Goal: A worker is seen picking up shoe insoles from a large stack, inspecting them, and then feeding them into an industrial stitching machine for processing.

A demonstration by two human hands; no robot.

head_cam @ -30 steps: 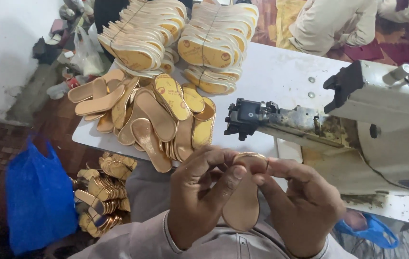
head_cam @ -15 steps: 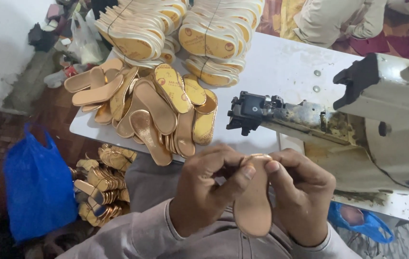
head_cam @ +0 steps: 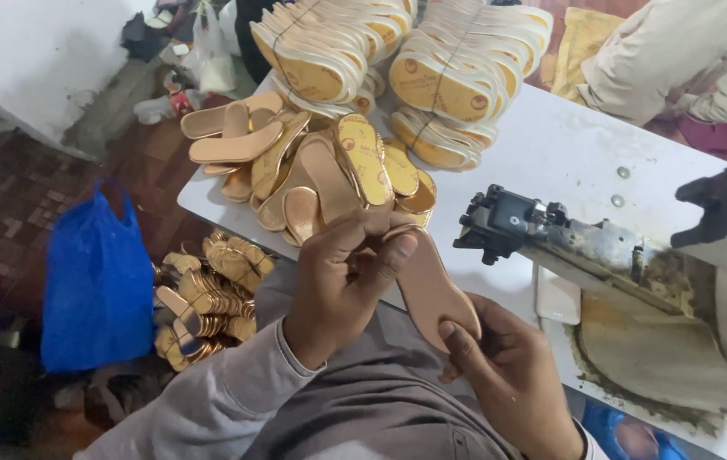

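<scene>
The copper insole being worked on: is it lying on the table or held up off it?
Held up. The left hand grips the copper insole at its top end, the right hand its lower end, above the lap.

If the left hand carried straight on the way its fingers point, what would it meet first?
Probably the sewing machine's dark head. The left hand grips the copper insole, fingers aimed right and slightly up across the white table; depth is unclear.

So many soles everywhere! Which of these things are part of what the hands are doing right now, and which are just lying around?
In use:
- copper insole, held at its ends
- left hand gripping its front end
- right hand holding its heel end

Lying about:
- loose insole pile on the white table
- tied insole bundles
- sewing machine
- blue bag
- insoles on the floor
</scene>
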